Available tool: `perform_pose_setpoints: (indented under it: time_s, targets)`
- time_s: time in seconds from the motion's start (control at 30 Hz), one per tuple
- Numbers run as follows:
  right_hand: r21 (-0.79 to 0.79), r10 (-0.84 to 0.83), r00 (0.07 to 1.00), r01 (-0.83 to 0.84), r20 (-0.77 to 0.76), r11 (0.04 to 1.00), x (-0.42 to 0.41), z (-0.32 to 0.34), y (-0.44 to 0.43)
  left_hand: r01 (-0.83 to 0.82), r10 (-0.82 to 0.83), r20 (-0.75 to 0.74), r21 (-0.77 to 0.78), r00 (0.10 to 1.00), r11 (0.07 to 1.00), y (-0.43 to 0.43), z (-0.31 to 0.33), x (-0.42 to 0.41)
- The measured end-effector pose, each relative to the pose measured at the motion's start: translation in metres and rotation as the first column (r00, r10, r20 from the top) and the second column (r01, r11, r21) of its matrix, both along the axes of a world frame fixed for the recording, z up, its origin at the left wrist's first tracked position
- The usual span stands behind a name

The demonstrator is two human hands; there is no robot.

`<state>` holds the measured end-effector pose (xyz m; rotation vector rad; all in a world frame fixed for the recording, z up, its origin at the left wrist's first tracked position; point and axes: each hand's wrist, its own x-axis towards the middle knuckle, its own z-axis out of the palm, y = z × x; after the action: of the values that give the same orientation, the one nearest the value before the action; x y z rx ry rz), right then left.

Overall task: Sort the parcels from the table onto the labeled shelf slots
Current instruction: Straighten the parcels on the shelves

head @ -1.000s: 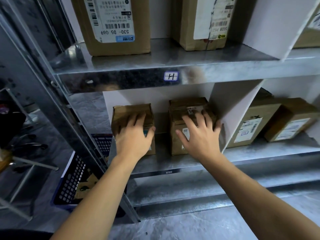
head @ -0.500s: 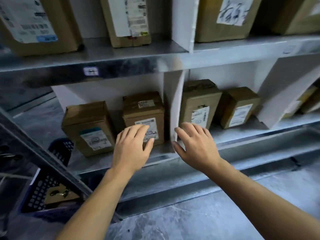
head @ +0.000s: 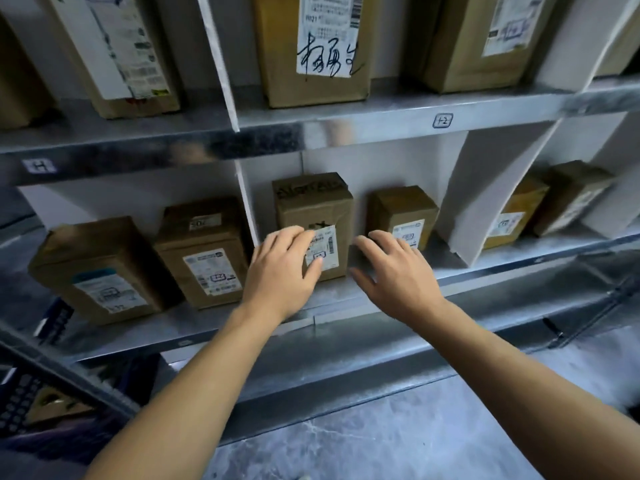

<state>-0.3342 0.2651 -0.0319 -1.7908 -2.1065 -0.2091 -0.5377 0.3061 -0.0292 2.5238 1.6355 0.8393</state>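
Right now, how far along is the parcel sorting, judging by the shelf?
Done: two parcels stand under the H label, two under the 1-2 label. In hand: nothing is gripped; the left hand rests on the taller parcel, the right hand is spread before the smaller parcel. Left: the table is out of view, so the remainder cannot be told.

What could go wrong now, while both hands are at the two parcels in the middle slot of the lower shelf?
1. The tall parcel stands upright on a narrow end, near the front edge of the shelf; a push from the left hand might tip it.
2. That hand covers part of its label, so a misread slot code is possible.
3. The open right hand is close to the small parcel and might knock it askew.
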Motion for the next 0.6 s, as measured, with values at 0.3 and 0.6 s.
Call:
perform_pose_setpoints:
  time_s: [0.3, 0.6]
  targets:
    - [-0.093, 0.005, 0.971, -0.028, -0.239, 0.995, 0.014, 0.015, 0.097, -0.152, 0.156, 0.049, -0.076, 0.987, 0.985, 0.074, 0.004, 0.025]
    - [-0.130, 0.034, 0.858, -0.116, -0.512, 0.985, 0.017, -0.011, 0.169, -0.189, 0.226, 0.206, -0.185, 0.952, 0.964, 0.113, -0.019, 0.026]
